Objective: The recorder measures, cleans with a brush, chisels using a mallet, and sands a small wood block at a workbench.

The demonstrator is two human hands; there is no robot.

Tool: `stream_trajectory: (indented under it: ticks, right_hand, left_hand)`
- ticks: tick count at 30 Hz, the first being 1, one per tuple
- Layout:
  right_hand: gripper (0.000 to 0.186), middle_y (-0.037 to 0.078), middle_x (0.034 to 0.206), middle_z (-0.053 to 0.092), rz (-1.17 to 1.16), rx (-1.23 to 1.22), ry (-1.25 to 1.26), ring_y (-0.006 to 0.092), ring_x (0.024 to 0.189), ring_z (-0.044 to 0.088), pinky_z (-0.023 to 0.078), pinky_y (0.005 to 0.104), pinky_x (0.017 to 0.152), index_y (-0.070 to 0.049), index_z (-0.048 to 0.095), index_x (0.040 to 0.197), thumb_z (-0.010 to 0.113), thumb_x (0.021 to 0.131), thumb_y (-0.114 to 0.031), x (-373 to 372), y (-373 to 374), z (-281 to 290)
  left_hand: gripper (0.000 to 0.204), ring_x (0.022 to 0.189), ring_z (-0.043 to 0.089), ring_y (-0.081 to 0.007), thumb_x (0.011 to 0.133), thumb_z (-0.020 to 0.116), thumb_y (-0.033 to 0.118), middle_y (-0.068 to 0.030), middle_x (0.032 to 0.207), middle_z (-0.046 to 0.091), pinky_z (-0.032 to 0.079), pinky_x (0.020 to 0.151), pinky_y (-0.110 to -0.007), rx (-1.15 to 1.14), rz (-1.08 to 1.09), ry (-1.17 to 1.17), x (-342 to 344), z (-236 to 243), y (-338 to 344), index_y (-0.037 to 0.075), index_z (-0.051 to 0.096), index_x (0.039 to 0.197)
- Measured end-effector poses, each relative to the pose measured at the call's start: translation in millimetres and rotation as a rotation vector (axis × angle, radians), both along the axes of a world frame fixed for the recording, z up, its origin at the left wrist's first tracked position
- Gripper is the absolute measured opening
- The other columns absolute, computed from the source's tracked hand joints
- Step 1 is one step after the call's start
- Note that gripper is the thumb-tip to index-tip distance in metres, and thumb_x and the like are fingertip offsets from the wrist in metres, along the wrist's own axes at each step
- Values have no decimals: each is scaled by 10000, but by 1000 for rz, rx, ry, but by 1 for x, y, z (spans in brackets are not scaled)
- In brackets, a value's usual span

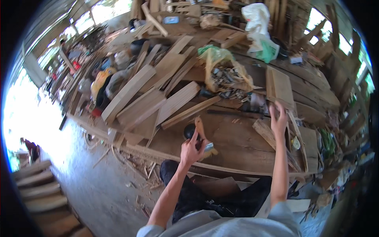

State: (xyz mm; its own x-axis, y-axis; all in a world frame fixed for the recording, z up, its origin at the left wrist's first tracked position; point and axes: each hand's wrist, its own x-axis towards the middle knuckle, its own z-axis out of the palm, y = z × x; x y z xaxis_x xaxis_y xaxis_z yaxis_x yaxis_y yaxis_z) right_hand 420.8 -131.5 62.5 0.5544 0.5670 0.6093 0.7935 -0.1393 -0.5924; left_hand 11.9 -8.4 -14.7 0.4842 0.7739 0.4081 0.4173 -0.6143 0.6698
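A paintbrush (pixel 200 127) with a wooden handle, shiny metal band and pale bristles is at my left hand (pixel 190 151). My thumb and fingers close round it near the metal band, its handle pointing away from me. Just beyond those fingers sits a round black object (pixel 190 131), partly hidden; its kind I cannot make out. On the right, my right hand (pixel 279 120) is raised with fingers apart and curved, holding nothing. Its fingertips come close to the near end of a flat wooden panel (pixel 279 87); whether they touch it I cannot tell.
Several boards (pixel 132 93) are piled at the left of the wooden work surface (pixel 233 138). A yellow bag (pixel 215 73) of small scraps lies open behind the middle. A rough wood strip (pixel 265 133) rests by my right forearm. Stacked planks (pixel 43 197) stand at lower left.
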Motion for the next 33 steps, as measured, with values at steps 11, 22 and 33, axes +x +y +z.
stream_trajectory:
  ticks: [11, 22, 33]
  right_hand:
    - [414, 257, 1332, 697, 474, -63, 237, 377, 1224, 673, 514, 451, 1033, 23, 604, 1442, 574, 1099, -206, -242, -34, -65]
    - [358, 275, 1173, 727, 126, -327, 178, 425, 1123, 702, 547, 476, 941, 51, 687, 1262, 555, 1116, -248, -148, -126, -60]
    - [218, 207, 1057, 771, 20, -214, 208, 412, 1011, 732, 573, 447, 880, -10, 753, 1134, 672, 955, -106, -141, -227, -72]
  left_hand:
    - [455, 788, 713, -373, 1022, 692, 259, -160, 865, 734, 579, 710, -459, 264, -425, -28, 20, 34, -19, 40, 574, 1402]
    - [404, 1322, 609, -289, 983, 688, 430, -80, 1344, 710, 364, 1195, -513, 352, 89, 439, -94, 124, 116, 149, 768, 1263]
    - [996, 1433, 530, -391, 726, 931, 454, -193, 1513, 601, 406, 1203, -541, 213, 339, 675, -172, 135, 187, 273, 502, 1606]
